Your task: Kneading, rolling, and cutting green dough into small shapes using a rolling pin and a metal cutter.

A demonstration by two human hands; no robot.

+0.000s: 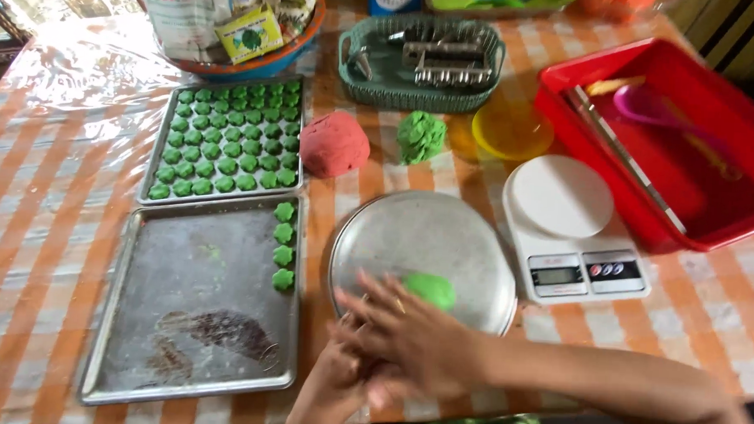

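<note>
My right hand [414, 339] lies flat over my left hand [338, 382], palms pressed together at the table's near edge. Both hands are blurred, and whatever is between them is hidden. Just beyond my right fingers, a smooth green dough lump [430, 289] rests on a round metal plate [426, 230]. To the left lies a metal baking tray [198, 314] with several green flower-shaped pieces [284, 245] in a column along its right side.
A second tray [147, 179] behind is full of green pieces. A red dough mound [335, 144] and a rough green dough lump [420, 137] sit mid-table. A white kitchen scale [569, 227], red tub [672, 147], yellow lid [511, 129] and green basket [421, 63] stand right and back.
</note>
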